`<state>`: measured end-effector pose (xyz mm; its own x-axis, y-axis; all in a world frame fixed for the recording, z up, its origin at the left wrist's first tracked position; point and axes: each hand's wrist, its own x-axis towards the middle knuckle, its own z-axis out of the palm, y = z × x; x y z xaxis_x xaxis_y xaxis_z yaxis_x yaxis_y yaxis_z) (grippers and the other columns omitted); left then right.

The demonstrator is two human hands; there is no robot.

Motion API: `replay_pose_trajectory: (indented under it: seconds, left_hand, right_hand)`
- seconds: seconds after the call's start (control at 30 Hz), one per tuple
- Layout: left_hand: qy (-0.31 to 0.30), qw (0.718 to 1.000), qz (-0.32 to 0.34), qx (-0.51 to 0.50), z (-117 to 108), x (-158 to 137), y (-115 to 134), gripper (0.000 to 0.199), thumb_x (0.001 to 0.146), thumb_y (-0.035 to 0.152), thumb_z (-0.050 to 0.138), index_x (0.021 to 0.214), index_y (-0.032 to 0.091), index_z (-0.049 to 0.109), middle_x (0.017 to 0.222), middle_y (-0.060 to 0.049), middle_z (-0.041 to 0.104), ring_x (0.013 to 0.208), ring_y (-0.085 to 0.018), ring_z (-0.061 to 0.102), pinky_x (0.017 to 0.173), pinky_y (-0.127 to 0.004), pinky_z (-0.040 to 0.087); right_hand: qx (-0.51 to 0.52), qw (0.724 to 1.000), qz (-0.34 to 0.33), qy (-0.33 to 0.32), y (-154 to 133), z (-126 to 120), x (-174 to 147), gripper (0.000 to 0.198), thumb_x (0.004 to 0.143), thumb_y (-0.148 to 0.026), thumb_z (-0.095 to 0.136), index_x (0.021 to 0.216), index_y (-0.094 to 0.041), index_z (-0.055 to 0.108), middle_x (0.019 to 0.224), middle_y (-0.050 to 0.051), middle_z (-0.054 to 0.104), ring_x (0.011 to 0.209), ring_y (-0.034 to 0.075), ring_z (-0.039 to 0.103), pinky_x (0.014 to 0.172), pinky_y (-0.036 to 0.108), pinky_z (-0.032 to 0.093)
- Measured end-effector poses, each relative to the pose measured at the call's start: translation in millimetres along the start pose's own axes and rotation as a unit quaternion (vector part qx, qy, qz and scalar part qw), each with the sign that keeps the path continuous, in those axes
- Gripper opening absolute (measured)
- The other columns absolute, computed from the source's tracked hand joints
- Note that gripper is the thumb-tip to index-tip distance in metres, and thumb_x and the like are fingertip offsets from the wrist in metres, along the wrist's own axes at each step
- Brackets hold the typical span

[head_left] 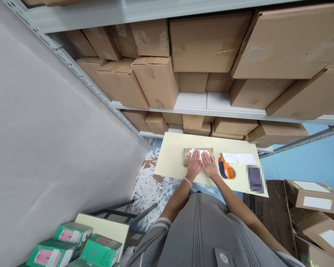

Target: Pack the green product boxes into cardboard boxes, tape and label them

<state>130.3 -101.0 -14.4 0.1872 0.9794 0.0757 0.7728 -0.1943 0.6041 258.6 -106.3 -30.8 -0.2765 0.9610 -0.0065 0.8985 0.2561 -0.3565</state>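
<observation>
A small taped cardboard box [186,160] lies on the pale yellow table [171,148]. On its top is a white label [200,151], partly covered by my fingers. My left hand [194,164] rests flat on the label's left side, fingers stretched out. Beside it, my right hand [209,165] presses flat on the right side, also with fingers extended; the two thumbs nearly meet. Just right of the box sits an orange and blue tape dispenser [225,168] with a roll of tape. Behind the dispenser lies a strip of white labels [239,158].
A blurred dark object [256,179] lies at the table's right end. Metal shelving [225,113] full of cardboard boxes [156,79] stands ahead. Labelled boxes [314,194] are stacked at right, green boxes [100,250] at lower left. White paper strips [150,189] litter the floor.
</observation>
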Motion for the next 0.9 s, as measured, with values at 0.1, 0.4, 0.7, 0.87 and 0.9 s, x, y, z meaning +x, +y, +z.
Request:
replay_pose_trajectory:
  seconds: [0.1, 0.4, 0.7, 0.87, 0.9]
  left_hand:
    - [-0.008, 1.0, -0.016, 0.014, -5, 1, -2, 0.06, 0.095, 0.021, 0.038, 0.154, 0.017, 0.031, 0.16, -0.008, 0.033, 0.151, -0.021, 0.021, 0.126, -0.044, 0.004]
    - [0.025, 0.992, -0.112, 0.048, -22, 5, -12, 0.06, 0.095, 0.023, 0.039, 0.155, 0.021, 0.03, 0.163, -0.005, 0.026, 0.153, -0.021, 0.015, 0.126, -0.045, 0.004]
    - [0.035, 0.985, -0.154, 0.066, -25, 0, -15, 0.059, 0.096, 0.023, 0.038, 0.155, 0.022, 0.031, 0.164, -0.007, 0.021, 0.153, -0.021, 0.012, 0.125, -0.049, 0.003]
    - [0.035, 0.985, -0.151, 0.073, -24, 0, -18, 0.058, 0.096, 0.023, 0.037, 0.154, 0.021, 0.031, 0.164, -0.009, 0.019, 0.153, -0.022, 0.012, 0.125, -0.048, 0.005]
    - [0.035, 0.986, -0.149, 0.071, -24, 0, -18, 0.059, 0.097, 0.023, 0.037, 0.155, 0.021, 0.031, 0.164, -0.008, 0.019, 0.153, -0.022, 0.012, 0.125, -0.048, 0.005]
  right_hand:
    - [-0.012, 1.0, 0.0, 0.013, 5, -1, -5, 0.064, 0.101, -0.039, 0.018, 0.157, -0.01, 0.025, 0.162, 0.01, 0.026, 0.151, 0.019, 0.018, 0.124, 0.045, 0.004]
    - [-0.007, 0.996, 0.062, 0.058, 2, 5, -9, 0.066, 0.1, -0.041, 0.022, 0.159, -0.012, 0.018, 0.161, 0.013, 0.029, 0.15, 0.024, 0.023, 0.123, 0.051, 0.004]
    - [-0.014, 0.995, 0.078, 0.066, 1, 6, -12, 0.066, 0.1, -0.042, 0.019, 0.158, -0.01, 0.022, 0.16, 0.014, 0.031, 0.15, 0.024, 0.021, 0.122, 0.05, 0.004]
    - [-0.017, 0.997, 0.076, 0.03, 5, 1, -10, 0.065, 0.099, -0.04, 0.021, 0.156, -0.009, 0.027, 0.161, 0.013, 0.029, 0.151, 0.023, 0.019, 0.123, 0.048, 0.007]
    - [-0.017, 0.997, 0.074, 0.022, 6, -1, -9, 0.065, 0.099, -0.04, 0.021, 0.156, -0.01, 0.027, 0.161, 0.013, 0.028, 0.151, 0.023, 0.019, 0.123, 0.047, 0.007]
